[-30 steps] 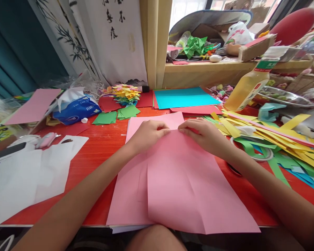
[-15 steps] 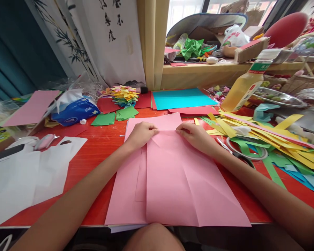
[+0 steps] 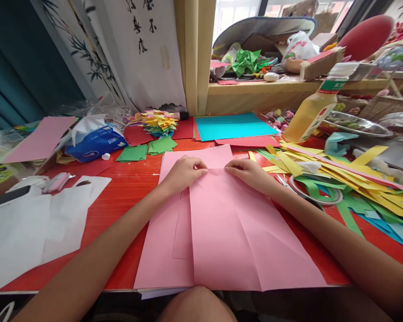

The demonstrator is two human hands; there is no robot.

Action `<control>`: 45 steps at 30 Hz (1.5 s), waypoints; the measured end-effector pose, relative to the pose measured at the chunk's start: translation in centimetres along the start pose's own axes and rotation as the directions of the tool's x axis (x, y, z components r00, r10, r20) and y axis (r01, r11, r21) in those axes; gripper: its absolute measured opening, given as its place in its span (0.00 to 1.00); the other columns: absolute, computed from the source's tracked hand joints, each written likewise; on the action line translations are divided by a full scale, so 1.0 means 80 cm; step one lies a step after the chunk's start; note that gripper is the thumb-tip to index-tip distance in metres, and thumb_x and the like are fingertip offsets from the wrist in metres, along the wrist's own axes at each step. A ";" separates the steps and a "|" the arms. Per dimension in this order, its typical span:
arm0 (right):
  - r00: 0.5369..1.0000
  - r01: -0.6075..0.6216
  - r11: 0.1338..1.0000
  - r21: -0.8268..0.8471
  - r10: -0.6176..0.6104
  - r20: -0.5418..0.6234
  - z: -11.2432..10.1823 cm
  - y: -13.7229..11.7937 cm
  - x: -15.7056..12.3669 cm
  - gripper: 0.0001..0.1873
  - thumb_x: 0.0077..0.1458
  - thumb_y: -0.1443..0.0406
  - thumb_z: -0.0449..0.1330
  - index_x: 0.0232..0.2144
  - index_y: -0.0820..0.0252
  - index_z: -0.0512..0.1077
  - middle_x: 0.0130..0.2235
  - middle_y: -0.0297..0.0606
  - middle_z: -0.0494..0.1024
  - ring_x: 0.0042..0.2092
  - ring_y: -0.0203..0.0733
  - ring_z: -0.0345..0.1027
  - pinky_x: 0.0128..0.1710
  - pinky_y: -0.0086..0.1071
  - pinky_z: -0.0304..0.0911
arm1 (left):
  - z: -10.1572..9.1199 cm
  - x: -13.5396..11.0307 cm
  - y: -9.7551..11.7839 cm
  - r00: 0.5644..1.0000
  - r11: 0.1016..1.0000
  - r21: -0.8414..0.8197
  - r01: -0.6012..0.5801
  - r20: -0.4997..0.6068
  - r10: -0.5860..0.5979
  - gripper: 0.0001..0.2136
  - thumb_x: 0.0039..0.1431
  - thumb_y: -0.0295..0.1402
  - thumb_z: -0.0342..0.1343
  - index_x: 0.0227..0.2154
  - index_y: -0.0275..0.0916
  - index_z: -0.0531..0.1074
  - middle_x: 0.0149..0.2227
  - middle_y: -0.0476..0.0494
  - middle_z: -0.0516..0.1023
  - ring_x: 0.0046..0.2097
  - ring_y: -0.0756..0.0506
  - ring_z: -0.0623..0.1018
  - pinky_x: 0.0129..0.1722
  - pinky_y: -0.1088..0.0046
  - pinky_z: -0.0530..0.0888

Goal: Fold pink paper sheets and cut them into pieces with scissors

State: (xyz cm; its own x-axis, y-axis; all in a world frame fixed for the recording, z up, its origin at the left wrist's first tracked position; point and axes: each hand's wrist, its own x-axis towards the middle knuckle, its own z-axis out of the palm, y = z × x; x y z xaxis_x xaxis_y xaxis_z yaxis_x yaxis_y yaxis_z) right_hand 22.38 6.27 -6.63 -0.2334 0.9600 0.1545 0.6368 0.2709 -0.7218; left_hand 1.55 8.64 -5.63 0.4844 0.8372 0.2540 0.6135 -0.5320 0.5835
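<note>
A large pink paper sheet (image 3: 231,237) lies folded over on the red table (image 3: 121,197), with creases running down it. Its far edge rests on another pink sheet (image 3: 161,250) underneath. My left hand (image 3: 183,172) pinches the folded sheet's far edge with curled fingers. My right hand (image 3: 251,172) pinches the same edge a little to the right, fingers pressed together. The two hands sit a thumb's width apart.
Scissors (image 3: 309,192) and a heap of yellow, green and blue paper strips (image 3: 349,179) lie right of my right arm. A teal sheet (image 3: 235,125), small green squares (image 3: 147,150), a tissue pack (image 3: 97,143), white paper (image 3: 36,228) and a bottle (image 3: 314,112) surround the work.
Both hands stay on the sheet's far edge; my left hand slid slightly right along it. The view shifted a little.
</note>
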 end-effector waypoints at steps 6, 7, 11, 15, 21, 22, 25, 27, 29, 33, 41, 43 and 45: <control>0.995 0.051 0.995 0.089 -0.058 0.079 0.003 -0.006 -0.004 0.13 0.51 0.60 0.51 0.30 0.59 0.72 0.34 0.36 0.76 0.36 0.41 0.66 0.36 0.33 0.59 | 0.006 -0.008 0.021 0.988 0.982 0.110 -0.156 0.008 0.156 0.06 0.54 0.32 0.50 0.30 0.40 0.72 0.33 0.49 0.76 0.40 0.47 0.69 0.42 0.69 0.64; 0.994 0.051 0.994 0.095 -0.060 0.088 0.003 -0.008 -0.005 0.13 0.51 0.59 0.51 0.31 0.59 0.72 0.34 0.36 0.76 0.36 0.41 0.66 0.36 0.33 0.59 | 0.007 -0.009 0.024 0.987 0.981 0.106 -0.163 0.014 0.163 0.06 0.54 0.32 0.50 0.31 0.40 0.72 0.33 0.49 0.76 0.40 0.47 0.69 0.42 0.69 0.64; 0.994 0.039 0.995 0.097 -0.049 0.100 0.004 -0.013 -0.007 0.13 0.51 0.60 0.51 0.30 0.60 0.72 0.34 0.36 0.76 0.37 0.41 0.66 0.36 0.33 0.59 | 0.011 -0.011 0.026 0.982 0.975 0.116 -0.188 0.016 0.187 0.05 0.54 0.31 0.50 0.29 0.39 0.71 0.32 0.49 0.75 0.39 0.47 0.69 0.40 0.69 0.63; 0.993 0.020 0.996 0.088 -0.030 0.114 0.004 -0.012 -0.006 0.13 0.50 0.60 0.51 0.30 0.60 0.73 0.34 0.36 0.76 0.37 0.41 0.67 0.36 0.33 0.59 | 0.015 -0.012 0.023 0.979 0.970 0.139 -0.201 0.001 0.202 0.05 0.54 0.30 0.50 0.28 0.40 0.71 0.32 0.50 0.75 0.38 0.47 0.69 0.40 0.68 0.62; 0.991 0.011 0.997 0.079 -0.021 0.130 0.004 -0.011 -0.005 0.14 0.51 0.60 0.51 0.30 0.61 0.74 0.34 0.36 0.77 0.36 0.41 0.67 0.35 0.32 0.59 | 0.017 -0.012 0.024 0.977 0.966 0.151 -0.209 -0.021 0.214 0.05 0.54 0.29 0.50 0.27 0.40 0.70 0.31 0.51 0.75 0.37 0.47 0.69 0.41 0.69 0.62; 0.991 0.010 0.997 0.078 -0.020 0.131 0.004 -0.011 -0.005 0.14 0.51 0.60 0.51 0.30 0.61 0.74 0.34 0.36 0.77 0.36 0.41 0.67 0.34 0.32 0.59 | 0.017 -0.012 0.024 0.976 0.965 0.153 -0.212 -0.024 0.218 0.05 0.54 0.29 0.50 0.27 0.40 0.71 0.30 0.51 0.75 0.37 0.47 0.69 0.41 0.69 0.62; 0.991 0.008 0.997 0.079 -0.018 0.130 0.003 -0.011 -0.005 0.14 0.51 0.60 0.51 0.30 0.61 0.74 0.33 0.36 0.77 0.35 0.41 0.67 0.34 0.31 0.59 | 0.017 -0.012 0.023 0.973 0.962 0.154 -0.223 -0.031 0.230 0.05 0.54 0.28 0.50 0.27 0.40 0.71 0.30 0.51 0.76 0.37 0.48 0.68 0.41 0.69 0.61; 0.991 0.010 0.996 0.083 -0.021 0.134 0.003 -0.011 -0.005 0.14 0.51 0.60 0.51 0.30 0.61 0.74 0.33 0.36 0.77 0.35 0.41 0.67 0.34 0.31 0.59 | 0.017 -0.012 0.023 0.972 0.962 0.154 -0.227 -0.031 0.234 0.05 0.54 0.28 0.50 0.27 0.40 0.71 0.30 0.51 0.76 0.37 0.48 0.68 0.41 0.69 0.61; 0.990 0.012 0.996 0.088 -0.024 0.138 0.003 -0.011 -0.005 0.14 0.51 0.60 0.51 0.30 0.61 0.74 0.33 0.35 0.77 0.36 0.41 0.67 0.34 0.31 0.59 | 0.017 -0.012 0.024 0.972 0.963 0.151 -0.225 -0.031 0.232 0.05 0.54 0.28 0.50 0.27 0.40 0.71 0.31 0.52 0.76 0.37 0.48 0.69 0.41 0.69 0.61; 0.991 0.010 0.996 0.085 -0.021 0.134 0.003 -0.011 -0.005 0.14 0.51 0.61 0.51 0.30 0.61 0.74 0.33 0.35 0.76 0.35 0.41 0.67 0.34 0.31 0.59 | 0.017 -0.012 0.025 0.971 0.962 0.146 -0.230 -0.035 0.238 0.06 0.54 0.28 0.50 0.27 0.40 0.71 0.30 0.52 0.76 0.37 0.48 0.68 0.41 0.69 0.61; 0.994 0.041 0.997 0.062 -0.047 0.101 0.002 -0.015 -0.008 0.13 0.51 0.61 0.51 0.30 0.60 0.73 0.33 0.35 0.76 0.35 0.40 0.67 0.33 0.31 0.59 | 0.011 -0.009 0.024 0.982 0.970 0.150 -0.190 0.020 0.189 0.06 0.54 0.33 0.51 0.30 0.42 0.72 0.31 0.50 0.75 0.38 0.47 0.68 0.40 0.69 0.62; 0.993 0.071 0.996 0.045 -0.075 0.090 0.001 -0.017 -0.009 0.13 0.51 0.61 0.51 0.30 0.60 0.73 0.33 0.35 0.77 0.35 0.40 0.67 0.34 0.31 0.59 | 0.010 -0.009 0.024 0.979 0.962 0.178 -0.205 0.029 0.204 0.06 0.53 0.34 0.52 0.31 0.42 0.72 0.31 0.50 0.75 0.38 0.47 0.68 0.40 0.69 0.62; 0.991 0.095 0.995 0.027 -0.097 0.091 -0.001 -0.020 -0.011 0.12 0.51 0.61 0.51 0.30 0.59 0.73 0.33 0.35 0.77 0.35 0.39 0.67 0.34 0.31 0.59 | 0.010 -0.010 0.026 0.974 0.952 0.205 -0.226 0.028 0.225 0.05 0.53 0.34 0.53 0.30 0.42 0.72 0.31 0.50 0.75 0.38 0.47 0.68 0.39 0.69 0.61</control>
State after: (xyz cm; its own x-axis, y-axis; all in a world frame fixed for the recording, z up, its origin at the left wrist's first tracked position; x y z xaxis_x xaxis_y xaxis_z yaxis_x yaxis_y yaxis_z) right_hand 21.64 5.00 -5.58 -0.3600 0.9188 0.1620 0.5913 0.3590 -0.7221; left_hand 2.90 6.78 -5.25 0.6276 0.6919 0.3569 0.6028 -0.7220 0.3398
